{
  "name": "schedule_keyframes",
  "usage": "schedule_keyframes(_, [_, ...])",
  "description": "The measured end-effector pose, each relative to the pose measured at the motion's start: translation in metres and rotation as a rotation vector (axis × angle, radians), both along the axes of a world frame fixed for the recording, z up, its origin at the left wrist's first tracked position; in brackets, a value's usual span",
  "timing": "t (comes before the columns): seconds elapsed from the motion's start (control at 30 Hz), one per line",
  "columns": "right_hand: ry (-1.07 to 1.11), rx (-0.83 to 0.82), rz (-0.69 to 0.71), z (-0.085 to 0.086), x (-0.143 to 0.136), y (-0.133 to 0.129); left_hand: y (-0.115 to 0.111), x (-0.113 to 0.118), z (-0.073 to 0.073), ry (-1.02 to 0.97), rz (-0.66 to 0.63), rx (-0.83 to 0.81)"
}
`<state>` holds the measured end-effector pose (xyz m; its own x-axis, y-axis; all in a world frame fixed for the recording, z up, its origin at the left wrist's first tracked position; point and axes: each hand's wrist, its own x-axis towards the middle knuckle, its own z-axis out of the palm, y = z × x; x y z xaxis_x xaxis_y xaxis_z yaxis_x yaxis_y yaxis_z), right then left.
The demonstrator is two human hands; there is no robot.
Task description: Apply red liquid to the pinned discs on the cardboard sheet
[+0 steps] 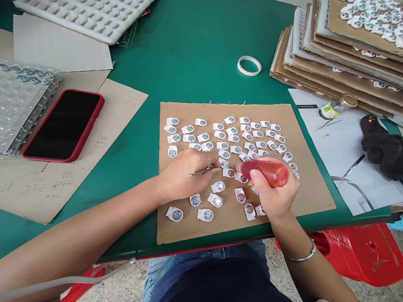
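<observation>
L hand [187, 173] grips thin metal tool [201, 171], tip at the small white pieces w/ round metallic centers [215, 200]; R hand [276, 190] wrapped round red bottle [267, 171], its narrow end toward same spot, near L fingers; pieces lie spread in rough rows on brown cardboard sheet [310, 170] (some hidden under hands), sheet on green table [199, 35]; tape roll [249, 65] just beyond sheet; phone in red case [63, 126] off to L; stacked cardboard [323, 52], small jar [338, 106] & black cloth [394, 152] to R.
</observation>
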<state>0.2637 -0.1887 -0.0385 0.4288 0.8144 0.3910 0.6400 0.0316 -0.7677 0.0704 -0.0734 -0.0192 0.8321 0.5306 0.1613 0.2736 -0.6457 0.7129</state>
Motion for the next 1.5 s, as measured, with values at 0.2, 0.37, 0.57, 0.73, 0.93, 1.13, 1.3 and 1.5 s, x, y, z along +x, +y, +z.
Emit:
schedule_keyframes(0.2, [-0.008, 0.018, 0.020, 0.0010, -0.0011, -0.0008, 0.0002, 0.0002, -0.0003, 0.001, 0.005, -0.008])
schedule_keyframes(0.37, [-0.029, 0.028, 0.036, 0.0017, -0.0016, -0.0019, 0.0003, 0.0007, -0.0001, -0.011, 0.018, -0.013])
schedule_keyframes(0.57, [-0.026, 0.026, 0.046, 0.0023, -0.0017, -0.0021, 0.0007, 0.0011, 0.0008, -0.025, 0.028, -0.044])
schedule_keyframes(0.73, [-0.028, 0.020, 0.048, 0.0031, -0.0020, -0.0018, 0.0011, 0.0012, 0.0013, -0.021, 0.028, -0.057])
schedule_keyframes(0.93, [-0.025, 0.018, 0.042, 0.0026, -0.0015, -0.0017, 0.0012, 0.0008, 0.0013, -0.018, 0.031, -0.067])
schedule_keyframes(1.13, [0.000, 0.012, 0.059, 0.0027, -0.0015, -0.0014, 0.0018, 0.0011, 0.0016, -0.023, 0.030, -0.092])
schedule_keyframes(1.3, [0.024, 0.011, 0.069, 0.0023, -0.0024, -0.0017, 0.0018, 0.0014, 0.0021, -0.014, 0.035, -0.103])
schedule_keyframes(1.5, [0.028, 0.015, 0.068, 0.0010, -0.0024, -0.0013, 0.0015, 0.0013, 0.0022, -0.019, 0.044, -0.109])
